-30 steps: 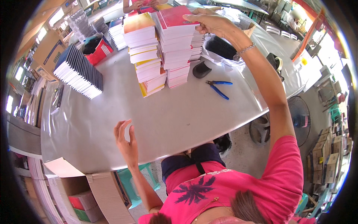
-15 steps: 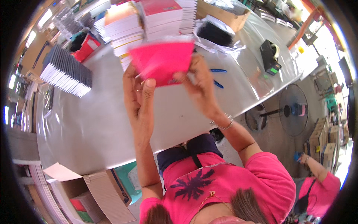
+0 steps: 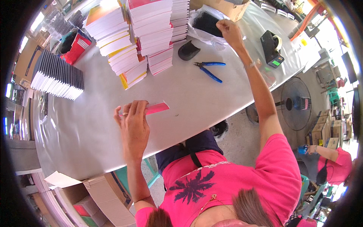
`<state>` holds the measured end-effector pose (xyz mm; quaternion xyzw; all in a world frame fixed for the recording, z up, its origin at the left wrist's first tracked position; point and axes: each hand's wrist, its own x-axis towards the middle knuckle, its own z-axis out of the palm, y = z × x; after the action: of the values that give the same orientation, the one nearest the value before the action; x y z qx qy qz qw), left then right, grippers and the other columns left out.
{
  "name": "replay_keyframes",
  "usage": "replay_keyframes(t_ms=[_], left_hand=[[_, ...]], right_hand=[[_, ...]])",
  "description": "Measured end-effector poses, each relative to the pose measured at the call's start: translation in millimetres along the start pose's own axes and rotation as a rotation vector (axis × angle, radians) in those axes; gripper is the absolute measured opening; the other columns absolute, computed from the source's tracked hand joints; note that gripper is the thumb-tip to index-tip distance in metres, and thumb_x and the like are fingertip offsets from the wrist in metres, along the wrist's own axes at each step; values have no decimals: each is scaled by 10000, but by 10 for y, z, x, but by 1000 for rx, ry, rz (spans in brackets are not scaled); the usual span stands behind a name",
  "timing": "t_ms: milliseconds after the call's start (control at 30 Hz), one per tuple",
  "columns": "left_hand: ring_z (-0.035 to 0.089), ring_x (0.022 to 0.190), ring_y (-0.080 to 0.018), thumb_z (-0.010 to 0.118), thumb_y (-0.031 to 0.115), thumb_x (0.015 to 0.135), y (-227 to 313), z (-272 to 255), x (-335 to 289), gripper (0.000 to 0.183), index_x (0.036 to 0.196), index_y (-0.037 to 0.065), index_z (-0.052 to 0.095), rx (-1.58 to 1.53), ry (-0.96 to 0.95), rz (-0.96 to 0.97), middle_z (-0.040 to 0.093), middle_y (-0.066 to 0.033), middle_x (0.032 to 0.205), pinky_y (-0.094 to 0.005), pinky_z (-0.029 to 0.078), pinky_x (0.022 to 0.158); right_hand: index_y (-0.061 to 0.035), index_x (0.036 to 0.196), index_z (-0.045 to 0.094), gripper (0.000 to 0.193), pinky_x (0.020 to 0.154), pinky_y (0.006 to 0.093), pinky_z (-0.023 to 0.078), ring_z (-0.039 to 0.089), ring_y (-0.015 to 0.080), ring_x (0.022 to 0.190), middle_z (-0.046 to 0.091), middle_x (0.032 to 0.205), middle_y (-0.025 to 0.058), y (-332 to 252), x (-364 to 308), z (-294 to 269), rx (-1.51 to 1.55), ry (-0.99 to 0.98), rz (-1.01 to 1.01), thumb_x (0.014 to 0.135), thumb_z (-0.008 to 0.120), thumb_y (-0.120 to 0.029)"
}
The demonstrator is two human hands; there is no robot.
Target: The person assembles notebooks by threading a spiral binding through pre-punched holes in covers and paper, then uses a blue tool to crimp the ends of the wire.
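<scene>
Head view: the two hands are working well apart. Left hand (image 3: 135,128) is closing its fingers around a pink booklet (image 3: 157,109), holding it nearly edge-on over the grey table (image 3: 87,128), free end sticking out to the right of the fingers. Thumb side isn't showing clearly. Right hand (image 3: 231,33) is hovering over a white bag (image 3: 212,40) of black wiry bundle (image 3: 206,24), fingertips bunching together; can't tell if they are pinching anything. Blue-handled cutters (image 3: 216,63) are lying between the hands, nearer the right, with a black curved piece (image 3: 189,51) just beyond them. Booklet stacks (image 3: 159,41) are standing ahead of the left hand; a black-edged notebook pile (image 3: 60,75) is sitting off to its left. Handling, my judgement: booklet is looking light, bendy as a block, cover probably slick, corners likely creasing first. Better to be taking it flat across both faces near one long edge, thumb opposing fingers, keeping pages squared. Black stuff is looking light, springy and probably tangling, so fingertips should be picking a single end.
</scene>
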<state>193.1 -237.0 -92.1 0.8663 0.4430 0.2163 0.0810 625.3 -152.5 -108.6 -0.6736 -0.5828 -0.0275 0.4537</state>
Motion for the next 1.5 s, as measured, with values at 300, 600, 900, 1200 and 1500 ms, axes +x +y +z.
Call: replay_keyframes(t_ms=[300, 600, 900, 1200, 1500], left_hand=[[471, 1186, -243, 568, 164, 934, -6, 321, -252, 146, 1072, 118, 580, 101, 14, -85, 504, -28, 1157, -626, 102, 1134], [335, 1322, -294, 835, 453, 689, 81, 468, -237, 477, 958, 123, 620, -34, 163, -173, 425, -63, 1301, -669, 75, 1106], [381, 1243, -318, 889, 423, 604, 102, 681, -157, 526, 894, 109, 583, -24, 355, -149, 458, -82, 1261, -550, 219, 1058], [412, 1170, -296, 879, 397, 625, 34, 795, -180, 466, 871, 134, 584, -9, 430, -141, 514, -36, 1170, -516, 233, 1046], [418, 1179, -285, 873, 419, 619, 21, 904, -166, 458, 875, 162, 593, -61, 488, -120, 518, -5, 1139, -576, 188, 1092]], right_hand=[[-182, 1174, 573, 345, 865, 658, 409, 579, 362, 1117, 664, 1091, 82, 486, -129, 386, -871, -246, 82, 844, 646, -113], [-107, 1088, 637, 250, 953, 560, 392, 600, 335, 1094, 680, 1077, 116, -73, -369, 85, -917, -389, 47, 861, 535, -90], [-145, 949, 701, 137, 852, 534, 481, 634, 326, 1032, 684, 984, 130, 173, -105, 129, -520, -187, 43, 866, 635, -232], [-38, 1144, 602, 349, 852, 451, 508, 599, 372, 985, 567, 1114, 174, 339, -50, 646, -556, -365, -190, 803, 677, -61], [2, 1013, 670, 223, 889, 448, 503, 642, 358, 959, 672, 983, 207, 519, 117, 587, -500, -275, -173, 799, 610, -3]])
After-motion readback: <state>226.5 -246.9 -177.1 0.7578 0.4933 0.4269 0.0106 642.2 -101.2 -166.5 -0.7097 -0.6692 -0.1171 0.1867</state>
